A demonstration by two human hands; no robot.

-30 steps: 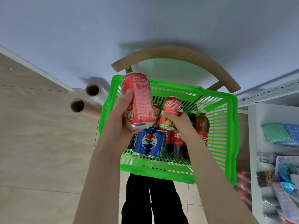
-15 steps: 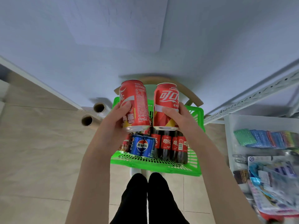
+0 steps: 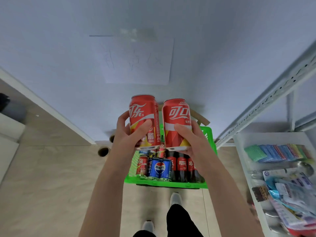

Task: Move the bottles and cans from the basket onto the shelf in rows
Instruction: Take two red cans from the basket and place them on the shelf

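Note:
My left hand (image 3: 127, 135) grips a red cola can (image 3: 144, 117), held upright above the green basket (image 3: 209, 139). My right hand (image 3: 191, 139) grips a second red cola can (image 3: 176, 120) right beside the first, almost touching it. Below them the basket holds a blue Pepsi can (image 3: 159, 167), a red can (image 3: 142, 165) and several dark cola bottles with red labels (image 3: 182, 165). The white metal shelf (image 3: 266, 98) rises at the right.
A white shelf tray (image 3: 242, 161) at the right holds coloured sponges (image 3: 277, 152) and packaged goods. Two cardboard rolls (image 3: 103, 151) lie on the tiled floor left of the basket. A chair's wooden backrest (image 3: 201, 118) shows behind the cans. My legs and shoes are below.
Both hands have lifted their cans up out of the basket and brought them side by side. My view has tilted up, so the basket sits lower in frame.

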